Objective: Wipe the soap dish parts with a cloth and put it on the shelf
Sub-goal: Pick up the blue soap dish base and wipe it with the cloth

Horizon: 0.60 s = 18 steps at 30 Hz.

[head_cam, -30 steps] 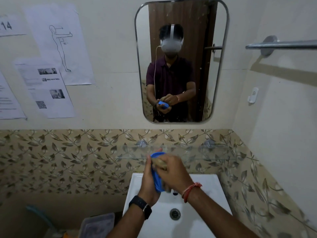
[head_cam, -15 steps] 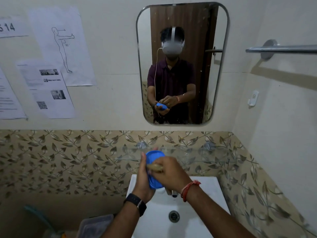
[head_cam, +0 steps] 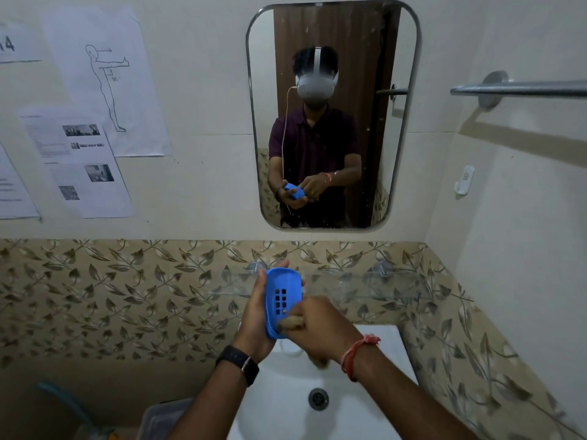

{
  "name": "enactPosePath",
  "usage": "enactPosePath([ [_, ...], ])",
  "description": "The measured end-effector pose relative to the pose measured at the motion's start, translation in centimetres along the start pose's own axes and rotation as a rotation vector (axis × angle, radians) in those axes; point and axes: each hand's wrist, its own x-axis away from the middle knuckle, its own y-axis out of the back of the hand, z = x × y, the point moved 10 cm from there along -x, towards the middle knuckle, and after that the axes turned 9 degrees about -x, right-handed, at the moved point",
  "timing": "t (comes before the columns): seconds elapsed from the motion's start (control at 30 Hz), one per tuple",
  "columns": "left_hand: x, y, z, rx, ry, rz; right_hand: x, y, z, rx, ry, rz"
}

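Observation:
My left hand (head_cam: 254,325) grips a blue soap dish part (head_cam: 281,290) with rectangular drain holes, held on edge above the sink with its hollow side facing right. My right hand (head_cam: 320,328) is closed around a small brownish cloth (head_cam: 289,324) and presses it against the lower inside of the dish. A bit of the cloth hangs below my right wrist. Behind my hands a clear glass shelf (head_cam: 365,285) is fixed to the leaf-patterned tiles. Both hands and the blue part also show in the mirror (head_cam: 330,42).
A white sink (head_cam: 374,360) with a round drain (head_cam: 318,398) lies below my hands. A metal towel bar (head_cam: 521,89) sticks out at the upper right. Papers hang on the wall at the left. A clear plastic tub (head_cam: 165,417) sits at the lower left.
My right hand with the cloth slid from the upper part of the dish down to its lower end, and the drain holes are uncovered. My left hand kept hold of the dish.

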Motion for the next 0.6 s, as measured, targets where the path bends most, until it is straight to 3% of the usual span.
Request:
enactPosePath([
  [0.1, 0.0, -0.3, -0.1, -0.032, 0.000, 0.022, 0.3, 2.4, -0.1, 0.153, 0.009, -0.129],
  [0.27, 0.1, -1.7, 0.8, -0.081, 0.027, 0.055, 0.4, 6.7, 3.8, 0.235, 0.253, -0.422],
  [0.37, -0.1, -1.3, 1.0, -0.093, 0.043, 0.058, 0.3, 5.6, 3.6, 0.281, 0.287, -0.336],
  [0.5, -0.1, -0.6, 1.0, -0.046, 0.048, 0.032, 0.5, 1.0, 1.3, 0.400, 0.214, -0.006],
  [0.6, -0.2, -0.5, 0.9, 0.014, 0.023, 0.026, 0.5, 0.1, 0.0, 0.260, 0.096, 0.080],
])
